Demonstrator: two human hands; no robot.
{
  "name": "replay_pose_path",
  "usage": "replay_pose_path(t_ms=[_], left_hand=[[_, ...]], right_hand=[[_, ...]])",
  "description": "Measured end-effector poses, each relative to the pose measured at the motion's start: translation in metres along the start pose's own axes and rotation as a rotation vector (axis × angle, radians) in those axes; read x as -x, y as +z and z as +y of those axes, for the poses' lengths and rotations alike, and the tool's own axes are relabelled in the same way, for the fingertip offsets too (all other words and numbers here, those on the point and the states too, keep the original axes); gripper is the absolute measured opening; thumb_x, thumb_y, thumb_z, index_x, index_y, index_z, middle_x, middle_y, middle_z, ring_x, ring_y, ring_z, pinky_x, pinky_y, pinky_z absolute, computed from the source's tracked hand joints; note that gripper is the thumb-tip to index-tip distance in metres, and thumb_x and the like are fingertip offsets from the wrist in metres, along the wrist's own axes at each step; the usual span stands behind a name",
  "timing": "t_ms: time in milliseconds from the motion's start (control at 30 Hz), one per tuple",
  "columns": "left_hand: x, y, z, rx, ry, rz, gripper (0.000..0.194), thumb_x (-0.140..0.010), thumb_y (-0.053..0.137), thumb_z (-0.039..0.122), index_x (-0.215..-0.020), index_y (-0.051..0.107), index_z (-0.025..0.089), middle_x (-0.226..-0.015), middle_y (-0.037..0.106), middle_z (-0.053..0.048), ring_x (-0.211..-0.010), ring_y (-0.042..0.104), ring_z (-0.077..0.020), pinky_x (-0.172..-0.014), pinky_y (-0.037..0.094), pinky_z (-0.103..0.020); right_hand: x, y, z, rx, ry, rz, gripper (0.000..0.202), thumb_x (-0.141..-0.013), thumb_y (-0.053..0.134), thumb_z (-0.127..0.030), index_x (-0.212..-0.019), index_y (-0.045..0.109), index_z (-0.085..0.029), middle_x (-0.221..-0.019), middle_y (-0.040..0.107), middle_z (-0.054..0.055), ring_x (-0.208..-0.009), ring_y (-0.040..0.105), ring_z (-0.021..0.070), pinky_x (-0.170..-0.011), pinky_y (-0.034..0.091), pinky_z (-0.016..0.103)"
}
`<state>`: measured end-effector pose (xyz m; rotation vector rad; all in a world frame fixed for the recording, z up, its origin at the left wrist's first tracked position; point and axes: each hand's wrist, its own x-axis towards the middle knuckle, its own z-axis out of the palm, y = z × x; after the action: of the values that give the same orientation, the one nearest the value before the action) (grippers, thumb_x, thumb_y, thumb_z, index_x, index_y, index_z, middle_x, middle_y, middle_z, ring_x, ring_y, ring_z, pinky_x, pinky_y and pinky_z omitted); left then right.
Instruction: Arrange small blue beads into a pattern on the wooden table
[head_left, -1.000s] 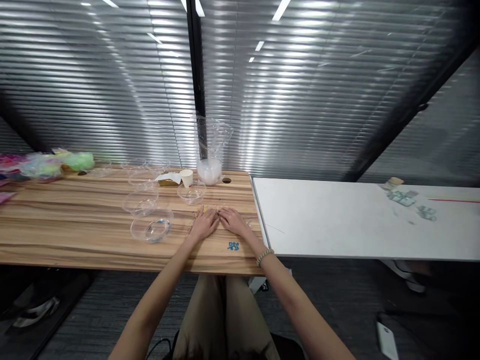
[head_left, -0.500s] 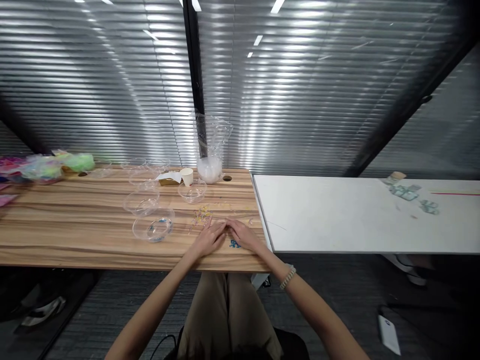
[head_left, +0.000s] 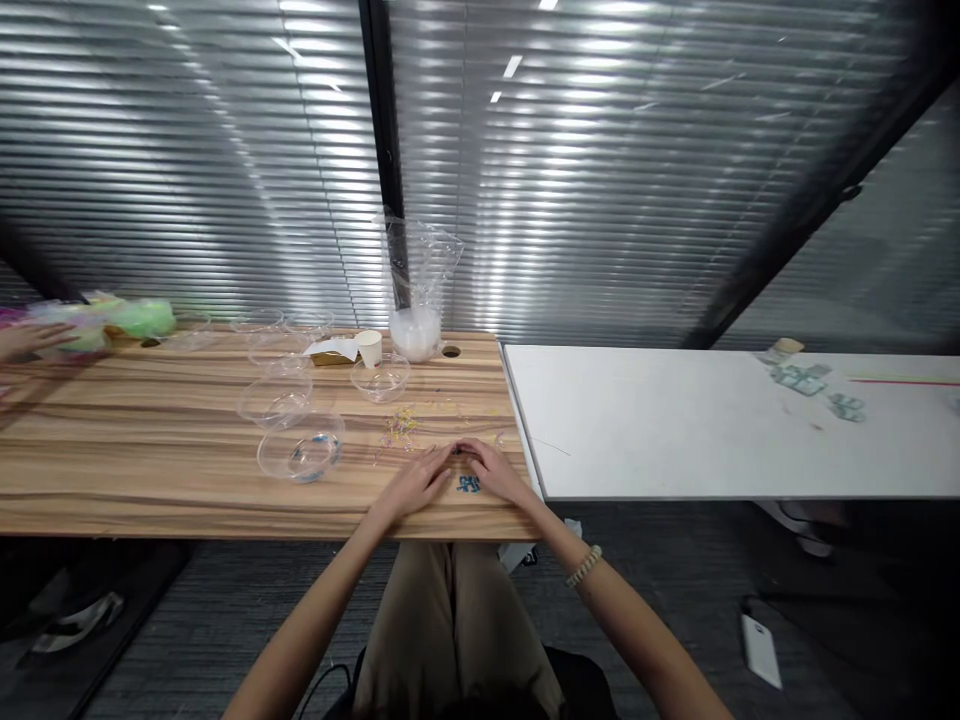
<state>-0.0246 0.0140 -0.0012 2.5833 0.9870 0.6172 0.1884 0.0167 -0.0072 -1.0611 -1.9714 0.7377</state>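
My left hand point(head_left: 415, 482) and my right hand point(head_left: 494, 472) lie flat on the wooden table point(head_left: 150, 470) near its front edge, fingertips almost meeting. A small heap of blue bits point(head_left: 469, 485) sits between them, close to my right hand. A scatter of tiny yellow and pink bits point(head_left: 401, 427) lies just beyond the hands. Neither hand visibly holds anything. A clear plastic bowl point(head_left: 301, 455) with something blue in it stands to the left of my left hand.
More clear bowls point(head_left: 274, 403), a paper cup point(head_left: 370, 348), a clear bag with white contents point(head_left: 417, 290) and colourful bags point(head_left: 127, 318) stand further back. Another person's hand point(head_left: 26, 338) reaches in at far left. A white table point(head_left: 712, 430) adjoins on the right. A phone point(head_left: 760, 650) lies on the floor.
Both hands have slid back from the scattered bits toward the table's front edge, beside the blue heap. Another person's hand has come into view at far left.
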Motion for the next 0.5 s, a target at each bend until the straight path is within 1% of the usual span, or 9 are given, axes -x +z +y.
replay_pose_path(t_ms=[100,233,333,400,500], left_hand=[[0.0001,-0.0011,0.0007,0.039,0.008,-0.002,0.05,-0.102,0.033,0.033,-0.15,0.024,0.021,-0.149,0.039,-0.008,-0.136,0.039,-0.0211,-0.113,0.034,-0.041],[-0.0027,-0.001,0.0012,-0.015,0.003,0.008,0.051,-0.101,0.034,0.036,-0.148,0.028,0.019,-0.148,0.039,-0.011,-0.136,0.038,-0.0229,-0.115,0.031,-0.043],[-0.0057,0.0022,-0.0009,-0.082,0.001,-0.058,0.057,-0.1,0.036,0.041,-0.149,0.026,0.014,-0.151,0.032,-0.014,-0.141,0.03,-0.0254,-0.117,0.025,-0.046],[-0.0071,0.0046,-0.0028,-0.12,0.018,-0.105,0.058,-0.1,0.035,0.044,-0.15,0.024,0.015,-0.152,0.029,-0.013,-0.142,0.026,-0.0252,-0.118,0.021,-0.048],[-0.0078,0.0063,-0.0045,-0.154,0.055,-0.129,0.055,-0.101,0.032,0.044,-0.15,0.024,0.02,-0.152,0.032,-0.009,-0.142,0.027,-0.0229,-0.119,0.016,-0.048]], right_hand=[[-0.0017,-0.0027,-0.0031,-0.076,0.022,0.014,0.034,-0.083,0.042,-0.012,-0.111,0.06,-0.019,-0.114,0.065,0.007,-0.106,0.06,0.0186,-0.098,0.046,0.036],[-0.0021,-0.0035,-0.0017,-0.158,0.055,0.05,0.028,-0.085,0.045,-0.016,-0.107,0.06,-0.019,-0.109,0.067,0.007,-0.101,0.062,0.0185,-0.094,0.048,0.035],[-0.0011,-0.0034,0.0021,-0.235,0.069,0.093,0.02,-0.085,0.047,-0.019,-0.099,0.061,-0.018,-0.097,0.069,0.007,-0.09,0.065,0.0184,-0.086,0.05,0.034],[-0.0001,-0.0038,0.0037,-0.317,0.077,0.08,0.017,-0.085,0.047,-0.021,-0.094,0.061,-0.018,-0.087,0.068,0.006,-0.08,0.066,0.0175,-0.079,0.052,0.033],[0.0007,-0.0044,0.0037,-0.424,0.103,0.014,0.015,-0.085,0.047,-0.022,-0.09,0.06,-0.018,-0.078,0.067,0.004,-0.07,0.066,0.0166,-0.071,0.053,0.031]])
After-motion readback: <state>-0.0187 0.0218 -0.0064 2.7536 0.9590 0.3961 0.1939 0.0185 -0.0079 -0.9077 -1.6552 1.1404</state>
